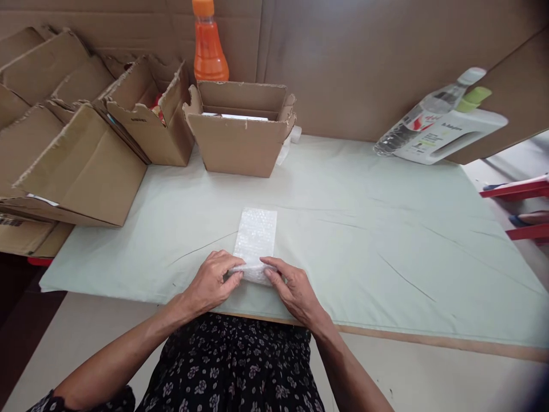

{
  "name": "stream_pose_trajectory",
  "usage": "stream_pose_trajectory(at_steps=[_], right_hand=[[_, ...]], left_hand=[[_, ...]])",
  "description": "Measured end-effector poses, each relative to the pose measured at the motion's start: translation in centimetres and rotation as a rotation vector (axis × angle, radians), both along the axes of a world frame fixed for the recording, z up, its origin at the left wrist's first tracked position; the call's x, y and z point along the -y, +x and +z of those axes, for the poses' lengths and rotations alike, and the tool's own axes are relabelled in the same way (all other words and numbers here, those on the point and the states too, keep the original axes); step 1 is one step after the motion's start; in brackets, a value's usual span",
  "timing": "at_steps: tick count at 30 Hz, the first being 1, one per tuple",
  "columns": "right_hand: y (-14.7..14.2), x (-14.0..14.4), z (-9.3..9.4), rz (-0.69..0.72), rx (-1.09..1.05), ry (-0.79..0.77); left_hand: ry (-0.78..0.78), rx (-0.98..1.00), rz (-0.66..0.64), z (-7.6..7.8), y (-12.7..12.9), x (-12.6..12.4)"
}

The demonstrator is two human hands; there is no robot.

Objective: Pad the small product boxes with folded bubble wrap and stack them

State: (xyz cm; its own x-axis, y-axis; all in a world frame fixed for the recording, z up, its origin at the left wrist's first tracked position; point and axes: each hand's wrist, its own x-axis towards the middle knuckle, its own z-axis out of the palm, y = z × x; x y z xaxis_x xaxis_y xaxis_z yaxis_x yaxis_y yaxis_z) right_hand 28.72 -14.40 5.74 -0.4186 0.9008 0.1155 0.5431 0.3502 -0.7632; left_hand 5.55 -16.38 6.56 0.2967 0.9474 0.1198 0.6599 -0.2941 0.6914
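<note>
A strip of clear bubble wrap (256, 233) lies on the table, its near end folded or rolled into a thicker bundle. My left hand (217, 278) pinches the left end of that fold between thumb and fingers. At the right end, my right hand (294, 286) grips it the same way. The far part of the strip lies flat, stretching away from me. Whether anything is inside the fold, I cannot tell.
A pale green cloth covers the table (364, 257). Cut cardboard boxes (86, 166) crowd the left, and another cardboard box (240, 143) stands at the back. Behind it is an orange bottle (210, 51). A clear plastic bottle (422, 117) and a white jug (450, 134) lean at the back right.
</note>
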Motion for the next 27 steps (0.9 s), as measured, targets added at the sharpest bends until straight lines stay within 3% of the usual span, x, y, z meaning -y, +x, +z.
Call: stream_pose_trajectory(at_steps=[4, 8, 12, 14, 16, 18, 21, 24, 27], right_hand=[[0.5, 1.1, 0.5, -0.157, 0.054, 0.216], [-0.4, 1.1, 0.0, 0.052, 0.239, 0.336], [-1.1, 0.7, -0.4, 0.09, 0.284, 0.305], [-0.9, 0.8, -0.3, 0.088, 0.23, 0.244], [-0.6, 1.2, 0.1, 0.095, 0.177, 0.178], [-0.4, 1.6, 0.5, 0.045, 0.169, 0.187], [-0.5, 1.8, 0.8, -0.041, 0.246, 0.321], [-1.1, 1.0, 0.3, 0.043, 0.36, 0.372], [-1.5, -0.1, -0.4, 0.035, 0.343, 0.317]], left_hand=[[-0.063, -0.054, 0.124, -0.5, 0.2, 0.1], [0.113, -0.157, 0.176, -1.4, 0.7, -0.4], [0.244, -0.119, 0.032, -0.9, 0.2, 0.5], [0.221, -0.069, -0.068, -0.4, -0.3, 1.2], [0.165, -0.009, -0.082, -0.2, -0.5, 1.6], [0.105, 0.018, -0.039, -0.2, -0.4, 1.2], [0.064, -0.048, 0.032, -0.8, 0.3, -0.4], [0.062, -0.082, 0.134, -1.1, 0.9, -1.6], [-0.066, 0.136, 0.31, -0.9, 0.8, -0.9]])
